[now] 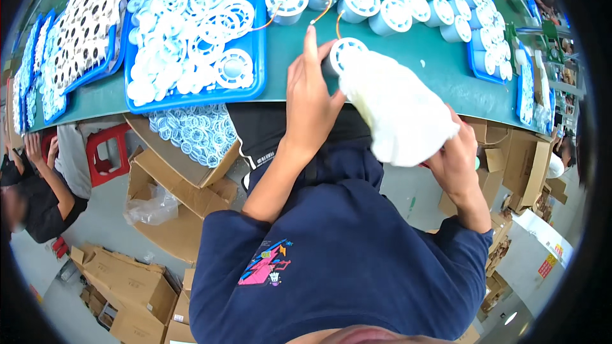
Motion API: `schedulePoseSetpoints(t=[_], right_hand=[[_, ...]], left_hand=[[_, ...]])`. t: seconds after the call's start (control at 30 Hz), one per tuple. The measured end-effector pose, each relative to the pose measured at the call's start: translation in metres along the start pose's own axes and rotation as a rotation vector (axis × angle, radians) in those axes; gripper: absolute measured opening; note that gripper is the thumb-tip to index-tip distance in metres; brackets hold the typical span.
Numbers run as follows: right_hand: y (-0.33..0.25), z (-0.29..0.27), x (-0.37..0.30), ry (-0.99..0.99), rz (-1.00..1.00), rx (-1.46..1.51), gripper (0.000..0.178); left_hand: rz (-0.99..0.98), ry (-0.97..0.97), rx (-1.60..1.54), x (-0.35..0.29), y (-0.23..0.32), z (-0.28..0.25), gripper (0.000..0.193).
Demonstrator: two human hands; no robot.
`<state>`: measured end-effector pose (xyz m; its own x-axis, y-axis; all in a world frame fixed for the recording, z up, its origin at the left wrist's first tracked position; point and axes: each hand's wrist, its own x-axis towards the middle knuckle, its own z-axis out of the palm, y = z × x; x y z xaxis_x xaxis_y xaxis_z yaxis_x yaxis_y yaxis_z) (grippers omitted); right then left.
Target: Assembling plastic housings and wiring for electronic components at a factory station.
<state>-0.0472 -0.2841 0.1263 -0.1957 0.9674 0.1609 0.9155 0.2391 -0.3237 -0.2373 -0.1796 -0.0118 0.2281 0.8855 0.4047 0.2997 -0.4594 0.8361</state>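
Note:
My left hand [308,92] is at the table's near edge, gripping a white cylindrical part [348,53] with a slotted round top. Its index finger points up and away. An orange wire stands up beside this part. My right hand [458,153] is closed round the near end of a bulky, white cloth-wrapped thing [398,111]. The far end of that bundle meets the part in my left hand and covers some of it. What lies inside the cloth is hidden. Just beyond my hands, several similar white cylinders [361,1] stand on the green table, some with orange wires.
A blue tray [260,57] heaped with white rings and discs sits left of my hands. Another blue tray [488,77] with several cylinders stands at the right. Below the table are a cardboard box [220,169] of rings and a red stool [105,153]. A person sits at far left.

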Motion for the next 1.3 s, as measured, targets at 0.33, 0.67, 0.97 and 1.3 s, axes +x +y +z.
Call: schedulePoseSetpoints(t=[0.33, 0.67, 0.97, 1.3], right_hand=[[0.006, -0.014, 0.093, -0.153, -0.018, -0.111, 0.038], [0.071, -0.029, 0.008, -0.117, 0.369, 0.170, 0.036], [0.028, 0.038, -0.127, 0.186, 0.647, 0.084, 0.049], [0.057, 0.062, -0.041, 0.308, 0.793, -0.078, 0.046]], left_hand=[[-0.102, -0.047, 0.009, -0.009, 0.001, -0.003, 0.104], [-0.050, -0.128, -0.039, -0.004, 0.012, -0.001, 0.063], [0.153, -0.350, -0.186, 0.044, 0.033, 0.115, 0.055], [-0.071, -0.099, 0.077, 0.016, 0.026, 0.022, 0.043]])
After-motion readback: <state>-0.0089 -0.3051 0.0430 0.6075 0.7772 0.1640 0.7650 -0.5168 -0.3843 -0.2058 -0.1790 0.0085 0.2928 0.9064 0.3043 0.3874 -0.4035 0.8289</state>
